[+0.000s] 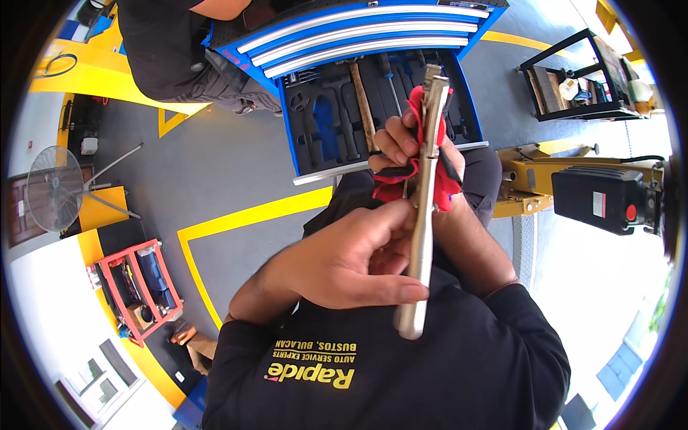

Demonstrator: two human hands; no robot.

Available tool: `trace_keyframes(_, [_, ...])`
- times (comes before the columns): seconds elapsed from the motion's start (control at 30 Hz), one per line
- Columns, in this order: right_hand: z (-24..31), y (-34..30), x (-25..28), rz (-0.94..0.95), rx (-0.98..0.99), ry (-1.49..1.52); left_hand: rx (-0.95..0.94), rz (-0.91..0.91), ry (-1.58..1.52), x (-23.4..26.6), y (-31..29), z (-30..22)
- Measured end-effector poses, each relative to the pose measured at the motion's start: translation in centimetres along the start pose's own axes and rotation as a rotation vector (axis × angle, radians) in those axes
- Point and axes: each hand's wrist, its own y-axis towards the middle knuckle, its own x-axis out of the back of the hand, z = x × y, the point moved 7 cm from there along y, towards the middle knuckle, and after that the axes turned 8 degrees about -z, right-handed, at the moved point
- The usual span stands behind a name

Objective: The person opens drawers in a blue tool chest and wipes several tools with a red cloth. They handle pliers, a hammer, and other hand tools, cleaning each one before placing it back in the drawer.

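Observation:
A long silver wrench [423,236] is held upright in front of my chest, seen nearly edge-on with its jaw end at the top. My left hand [344,254] grips the lower handle, thumb laid along it and fingers curled behind. Higher up, my right hand [395,142] is closed round the wrench through a red and black cloth [442,188], which bunches on both sides of the metal. Part of the right palm and the far side of the wrench are hidden. Behind the jaw end, an open tool drawer [308,177] has dark foam with shaped recesses.
In the drawer lie a wooden-handled hammer [363,107] and a screwdriver [388,68]. A blue tool cabinet [252,70] rises beyond. At upper left is a person in dark clothes [161,64]. A yellow lift arm [530,179] stands right; a red cart [141,292] and fan [55,188] left.

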Motion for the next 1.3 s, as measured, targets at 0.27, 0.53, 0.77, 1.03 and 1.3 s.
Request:
trace_keyframes(0.27, [-0.7, -0.4, -1.9, 0.165, -0.061, 0.212, -0.203, 0.122, 0.241, -2.7, 1.6, -0.3])
trace_keyframes(0.53, [-0.2, -0.7, -3.4, 0.207, -0.048, 0.169, -0.227, 0.133, 0.397, -3.3, 1.6, -0.6])
trace_keyframes(0.77, [-0.4, -0.6, -2.7, 0.275, -0.027, 0.154, -0.176, 0.152, 0.378, -3.4, 1.8, 0.1])
trace_keyframes(1.03, [-0.8, -1.1, -2.8, 0.25, 0.007, 0.15, -0.213, 0.123, 0.399, -3.5, 1.7, -0.3])
trace_keyframes(1.3, [-2.0, -2.2, -3.8, 0.193, -0.048, 0.062, -0.777, -0.591, 0.382, 2.9, -1.6, -6.5])
